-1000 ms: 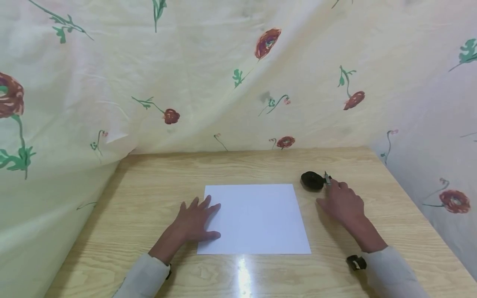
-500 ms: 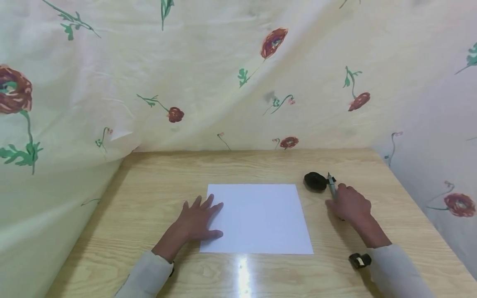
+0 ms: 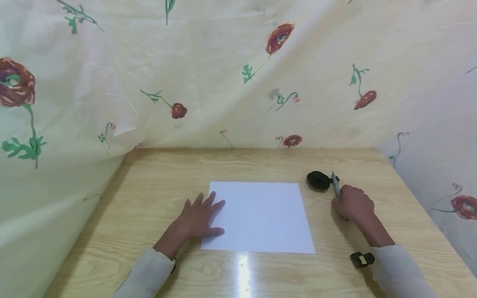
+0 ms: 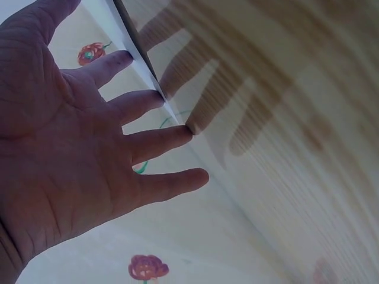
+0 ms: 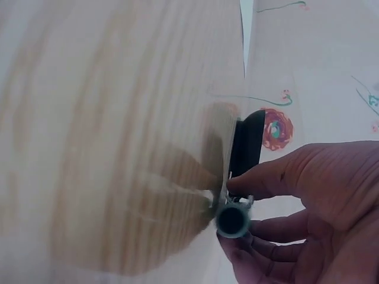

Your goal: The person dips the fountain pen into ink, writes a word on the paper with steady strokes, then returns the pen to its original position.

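My left hand (image 3: 197, 219) lies with spread fingers on the left edge of a blank white sheet of paper (image 3: 261, 217). In the left wrist view the sheet's edge (image 4: 133, 50) shows side-on at the fingertips. My right hand (image 3: 354, 203) grips a slim grey pen-like tool (image 3: 336, 186), its dark pointed tip facing away from me. Its round, dark-centred rear end (image 5: 232, 220) shows between thumb and fingers in the right wrist view. Beside the tip lies a black oval object (image 3: 318, 181) with a short stub on its right, partly behind the tool.
The wooden table (image 3: 167, 165) reflects the hands and a bright light streak near its front edge. A flower-patterned cloth (image 3: 223, 82) hangs along the back and both sides. A black strap with a small device (image 3: 361, 259) is on the right wrist.
The right hand has drawn back slightly toward me, and its fingers have closed round the pen-like tool, more of which shows. The left hand stays on the paper. The head view has shifted slightly.
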Motion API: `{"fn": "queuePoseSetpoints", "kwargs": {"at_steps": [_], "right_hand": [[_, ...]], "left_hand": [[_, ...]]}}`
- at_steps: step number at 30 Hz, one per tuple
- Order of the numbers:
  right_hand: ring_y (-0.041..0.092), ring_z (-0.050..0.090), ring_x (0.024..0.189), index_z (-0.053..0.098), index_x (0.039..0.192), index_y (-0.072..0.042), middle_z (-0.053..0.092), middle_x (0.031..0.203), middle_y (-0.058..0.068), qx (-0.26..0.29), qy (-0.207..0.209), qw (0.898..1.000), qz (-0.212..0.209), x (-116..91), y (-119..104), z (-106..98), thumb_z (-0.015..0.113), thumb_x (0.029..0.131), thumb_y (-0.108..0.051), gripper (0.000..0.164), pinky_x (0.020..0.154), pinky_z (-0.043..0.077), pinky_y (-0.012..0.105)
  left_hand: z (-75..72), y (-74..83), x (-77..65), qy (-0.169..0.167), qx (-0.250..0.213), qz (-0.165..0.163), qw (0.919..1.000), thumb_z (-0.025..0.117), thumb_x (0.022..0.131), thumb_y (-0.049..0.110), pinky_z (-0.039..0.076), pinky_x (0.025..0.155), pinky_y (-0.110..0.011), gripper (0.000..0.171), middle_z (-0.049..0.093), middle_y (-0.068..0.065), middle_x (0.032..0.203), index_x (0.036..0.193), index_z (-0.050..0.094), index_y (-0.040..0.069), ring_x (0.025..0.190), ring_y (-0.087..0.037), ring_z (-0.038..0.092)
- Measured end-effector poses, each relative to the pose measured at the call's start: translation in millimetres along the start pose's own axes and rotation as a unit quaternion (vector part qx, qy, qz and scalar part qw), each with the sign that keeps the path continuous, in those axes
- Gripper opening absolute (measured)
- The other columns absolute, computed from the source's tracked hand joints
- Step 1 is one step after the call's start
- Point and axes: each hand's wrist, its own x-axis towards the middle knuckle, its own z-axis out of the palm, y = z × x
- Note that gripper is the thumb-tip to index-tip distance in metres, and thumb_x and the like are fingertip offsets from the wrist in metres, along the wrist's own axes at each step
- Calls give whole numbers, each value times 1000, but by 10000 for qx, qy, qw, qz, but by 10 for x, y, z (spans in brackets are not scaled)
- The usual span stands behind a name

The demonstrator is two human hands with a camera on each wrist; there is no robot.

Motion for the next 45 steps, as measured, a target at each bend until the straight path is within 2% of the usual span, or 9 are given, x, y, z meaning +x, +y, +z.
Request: {"fn": "queuePoseSetpoints", "kwargs": {"at_steps": [6, 12, 15, 19, 28, 33, 38, 45], "right_hand": [[22, 50, 51, 49, 71, -5, 51, 62, 7, 73, 215, 9997, 111, -34, 8, -2, 48, 89, -15, 20, 44, 38, 35], [22, 50, 50, 52, 71, -4, 51, 59, 7, 103, 504, 9985, 164, -45, 11, 6, 51, 89, -17, 23, 42, 37, 35], [22, 50, 51, 59, 78, 3, 54, 61, 8, 205, 816, 9964, 127, -27, 2, 11, 53, 89, -18, 24, 41, 38, 35], [23, 52, 53, 64, 96, 10, 60, 68, 13, 328, 1298, 9910, 35, -5, -17, 15, 55, 90, -20, 31, 41, 37, 35], [29, 56, 57, 65, 107, 6, 66, 84, 20, 419, 2121, 9763, 69, 9, -31, -38, 54, 89, -22, 34, 40, 36, 37], [34, 59, 61, 70, 109, 4, 69, 89, 22, 532, 2777, 9592, -15, 28, -44, -42, 53, 90, -19, 34, 39, 34, 36], [36, 63, 64, 74, 106, 2, 71, 85, 22, 784, 3632, 9280, -279, 51, -81, -7, 58, 91, -17, 29, 42, 34, 36], [35, 60, 67, 74, 101, 3, 66, 82, 22, 1054, 4379, 8907, -620, 40, -112, 20, 62, 90, -14, 23, 51, 35, 47]], "left_hand": [[16, 9, 17, -9, -88, -4, 10000, 68, 86, 57, 19, 108, -72, 81, 24, -12, 163, 154, 39, 25, 146, -48, 19], [-8, 16, 13, -73, -165, -11, 9998, 69, 87, 54, 19, 109, -72, 80, 23, -13, 163, 155, 39, 23, 146, -49, 17], [-16, 15, -5, -81, -191, -22, 9998, 69, 87, 54, 19, 109, -72, 80, 23, -14, 163, 155, 39, 23, 146, -49, 17], [-10, 6, -17, -85, -177, -33, 9998, 69, 87, 54, 20, 109, -72, 80, 22, -14, 163, 155, 39, 23, 146, -49, 17], [7, -24, 16, -146, -154, -42, 9998, 67, 88, 55, 19, 110, -71, 81, 19, -12, 165, 156, 36, 24, 147, -48, 14], [2, -40, 31, -155, -73, -41, 9998, 67, 88, 56, 19, 110, -71, 82, 19, -13, 165, 156, 35, 25, 147, -48, 15], [-17, -44, 25, -183, -129, -32, 9997, 68, 87, 55, 19, 109, -71, 83, 18, -13, 165, 156, 35, 24, 147, -49, 15], [-8, -37, 22, -208, -246, -43, 9995, 70, 87, 53, 19, 109, -72, 82, 19, -13, 165, 156, 36, 24, 147, -49, 15]]}}
